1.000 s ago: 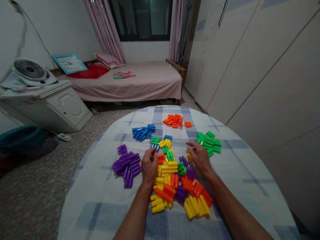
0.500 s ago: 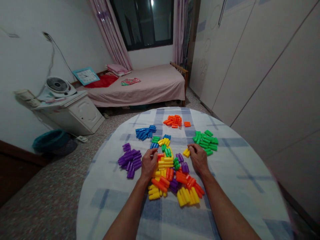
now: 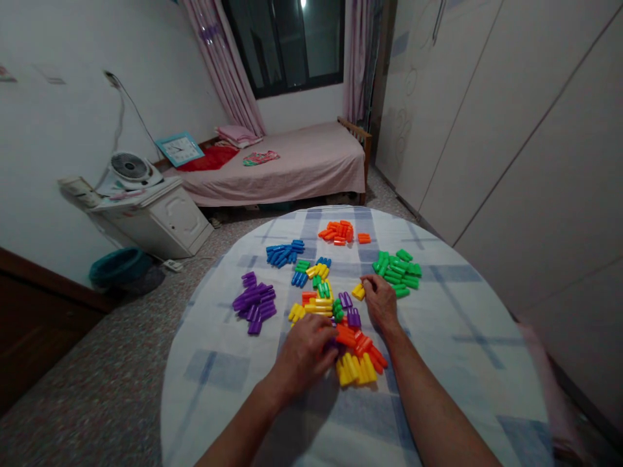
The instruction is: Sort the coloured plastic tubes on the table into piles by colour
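My left hand (image 3: pixel 307 350) reaches over the near-left part of a multicoloured pile of plastic toy blocks, fingers bent and thumb apart, hiding several blocks beneath it. A bit of red or orange shows between finger and thumb. Beside the pile, to its right, my right hand (image 3: pixel 380 301) pinches a yellow block (image 3: pixel 359 291) just above or on the cloth. Close to the hands lie purple blocks (image 3: pixel 354 318), a green block (image 3: pixel 337 310), orange blocks (image 3: pixel 346 336) and yellow blocks (image 3: pixel 357 370).
Sorted heaps ring the middle: purple blocks (image 3: pixel 254 302), blue blocks (image 3: pixel 283 253), orange blocks (image 3: pixel 337 231) and green blocks (image 3: pixel 398 271). They sit on a round table (image 3: pixel 219 415) with a checked cloth. A bed (image 3: pixel 292 165) and a cabinet (image 3: pixel 178 220) stand beyond.
My left hand has moved from the pile's upper left edge nearer to me and over its near-left blocks. My right hand keeps the yellow block in nearly the same place. The view has shifted slightly.
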Demonstrator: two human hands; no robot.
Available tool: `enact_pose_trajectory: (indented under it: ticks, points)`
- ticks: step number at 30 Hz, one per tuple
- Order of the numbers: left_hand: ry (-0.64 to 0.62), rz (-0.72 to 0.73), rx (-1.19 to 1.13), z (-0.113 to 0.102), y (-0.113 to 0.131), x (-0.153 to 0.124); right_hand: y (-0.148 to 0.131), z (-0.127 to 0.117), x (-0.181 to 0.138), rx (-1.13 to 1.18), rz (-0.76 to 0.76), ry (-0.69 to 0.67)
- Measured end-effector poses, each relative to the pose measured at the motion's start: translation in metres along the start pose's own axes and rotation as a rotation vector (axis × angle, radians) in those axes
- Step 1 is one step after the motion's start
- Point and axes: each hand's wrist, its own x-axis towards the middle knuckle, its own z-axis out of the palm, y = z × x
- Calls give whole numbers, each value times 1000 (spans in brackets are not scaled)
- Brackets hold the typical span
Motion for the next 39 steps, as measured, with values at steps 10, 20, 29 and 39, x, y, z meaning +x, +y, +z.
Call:
enact_pose_trajectory:
  ticks: [10,20,29,39]
  points:
    - [-133,-5,330,33,4,-10,4,1,0,-4,-5,4]
    - [-26,-66,261,38,-5,0,3,1,0,-3,6,7]
    - [417,-530,-655,11,-8,31,0,0,0,0,1,-7]
    - [-139,-321,137,28,-18,123,2,0,0,6,-11,-13]
